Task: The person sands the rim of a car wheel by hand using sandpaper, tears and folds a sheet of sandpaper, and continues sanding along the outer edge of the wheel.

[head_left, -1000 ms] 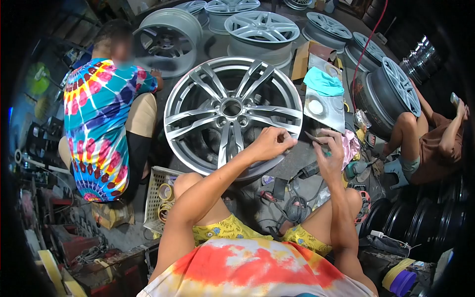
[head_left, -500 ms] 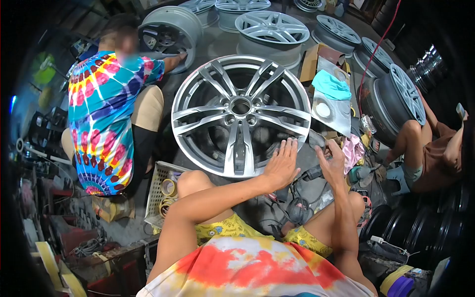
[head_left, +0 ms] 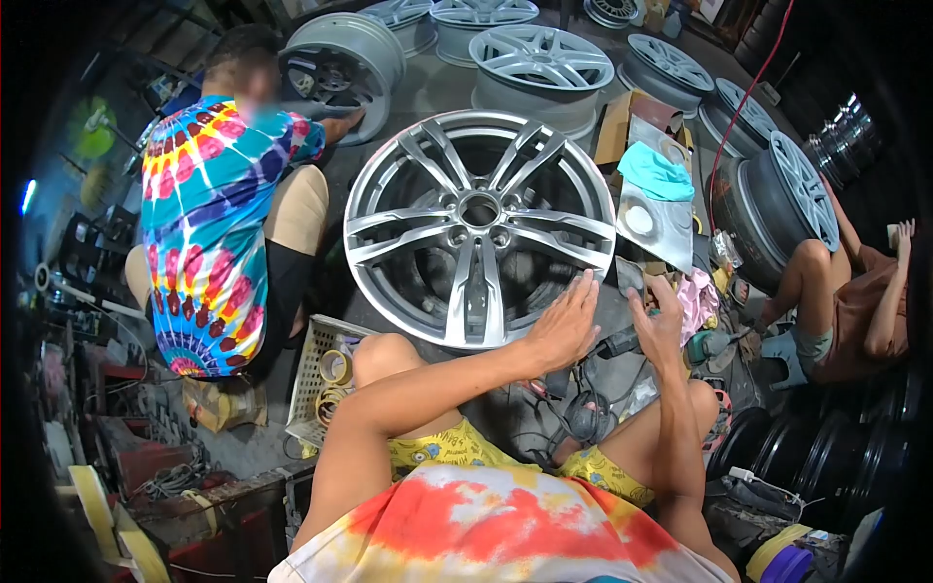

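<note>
A large silver wheel rim (head_left: 466,313) with paired spokes lies face up in front of me. My left hand (head_left: 567,323) is stretched flat over the rim's lower right edge, fingers extended, holding nothing. Just right of the rim, my right hand (head_left: 659,313) is raised with its fingers curled around a small dark flat piece (head_left: 632,279), which sticks out toward the rim. Whether my left fingertips touch the metal is hard to tell.
At left a person in a tie-dye shirt (head_left: 209,228) crouches by an upright rim (head_left: 384,49). Another person (head_left: 860,306) sits at right. A turquoise cloth (head_left: 656,173) lies on a metal sheet (head_left: 646,231). A basket (head_left: 303,379) of tape rolls stands near my knee.
My left hand has gone from curled fingers to flat and stretched out, a little lower. The view has shifted, and the left person's arm now reaches to the upright rim.
</note>
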`<state>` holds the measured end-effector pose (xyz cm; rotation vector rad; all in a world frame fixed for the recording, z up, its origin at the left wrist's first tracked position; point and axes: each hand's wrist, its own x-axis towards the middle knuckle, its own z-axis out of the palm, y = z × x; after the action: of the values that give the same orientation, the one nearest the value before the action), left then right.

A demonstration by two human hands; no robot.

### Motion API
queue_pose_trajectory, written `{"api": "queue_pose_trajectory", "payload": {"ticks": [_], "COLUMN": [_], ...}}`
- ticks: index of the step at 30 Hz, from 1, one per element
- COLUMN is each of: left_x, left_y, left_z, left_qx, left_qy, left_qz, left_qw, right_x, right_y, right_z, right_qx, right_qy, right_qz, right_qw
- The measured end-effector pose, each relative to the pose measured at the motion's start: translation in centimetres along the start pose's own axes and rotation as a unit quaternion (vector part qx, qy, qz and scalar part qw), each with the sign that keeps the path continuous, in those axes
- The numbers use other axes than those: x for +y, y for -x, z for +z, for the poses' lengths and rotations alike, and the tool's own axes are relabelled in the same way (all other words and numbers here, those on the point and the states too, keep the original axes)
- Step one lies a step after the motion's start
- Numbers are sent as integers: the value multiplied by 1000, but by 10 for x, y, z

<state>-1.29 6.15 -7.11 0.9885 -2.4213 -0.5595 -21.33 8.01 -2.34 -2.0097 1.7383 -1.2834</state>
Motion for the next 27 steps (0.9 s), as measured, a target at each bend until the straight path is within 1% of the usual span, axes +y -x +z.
{"api": "queue_pose_trajectory", "payload": {"ticks": [5,7,8,10,14,16,20,23,26,27], "left_x": [-12,-16,-19,-20,-19,-17,-17,-22,-25,-27], "left_y": [-8,-12,-14,-18,-19,-18,-21,-24,-26,-26], "left_z": [-12,-12,-12,-14,-14,-15,-19,-18,-17,-15], "left_qx": [-20,-20,-19,-28,-39,-44,-53,-37,-31,-14], "left_qy": [34,22,21,-28,-41,-99,-140,-162,-155,-157], "left_qz": [36,65,65,82,74,81,83,93,78,79], "left_qw": [999,997,997,996,996,991,985,982,984,984], "right_x": [4,3,3,4,1,3,4,3,7,8], "right_y": [3,3,3,4,6,7,8,8,11,11], "right_z": [0,-1,-2,-3,-4,-5,-7,-9,-9,-10], "right_qx": [-9,-7,-7,-14,-16,-21,-16,-20,-25,-25], "right_qy": [-5,-14,-15,-7,-10,-10,-13,-9,-12,-7], "right_qz": [6,10,9,15,19,16,26,36,51,47], "right_qw": [1000,1000,1000,1000,1000,1000,999,999,998,999]}}
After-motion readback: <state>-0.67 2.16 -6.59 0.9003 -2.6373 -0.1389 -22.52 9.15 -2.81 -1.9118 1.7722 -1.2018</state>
